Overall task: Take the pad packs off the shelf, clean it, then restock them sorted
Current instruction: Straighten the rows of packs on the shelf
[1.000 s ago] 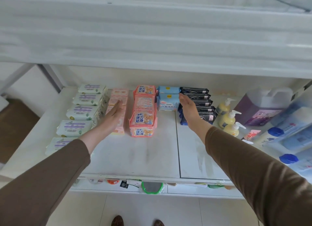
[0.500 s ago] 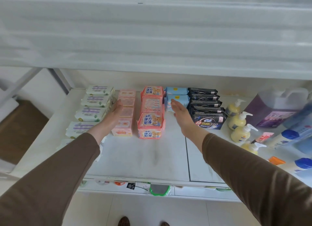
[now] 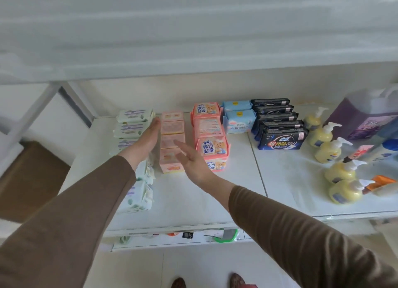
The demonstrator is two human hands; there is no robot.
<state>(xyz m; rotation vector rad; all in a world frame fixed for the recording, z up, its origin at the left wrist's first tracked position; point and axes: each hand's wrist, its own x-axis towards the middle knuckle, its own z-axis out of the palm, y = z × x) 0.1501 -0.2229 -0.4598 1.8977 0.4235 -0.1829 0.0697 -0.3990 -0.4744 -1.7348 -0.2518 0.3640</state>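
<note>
Rows of pad packs stand on the white shelf: white-green packs at the left, then pale pink packs, coral packs with a bear, light blue packs and dark navy packs. My left hand lies flat with straight fingers against the left side of the pale pink row, between it and the white-green packs. My right hand is open, fingers straight, at the right side of the front pale pink packs, beside the coral row. Neither hand grips a pack.
Yellow pump bottles stand in a line at the right, with a purple jug, blue-capped bottles and an orange tube beyond. A shelf board hangs low overhead. A lower shelf edge carries small items. My shoes show on the tiled floor.
My right hand has swung left from the blue and navy packs to the right side of the pale pink row. My left hand stays along that row's left side.
</note>
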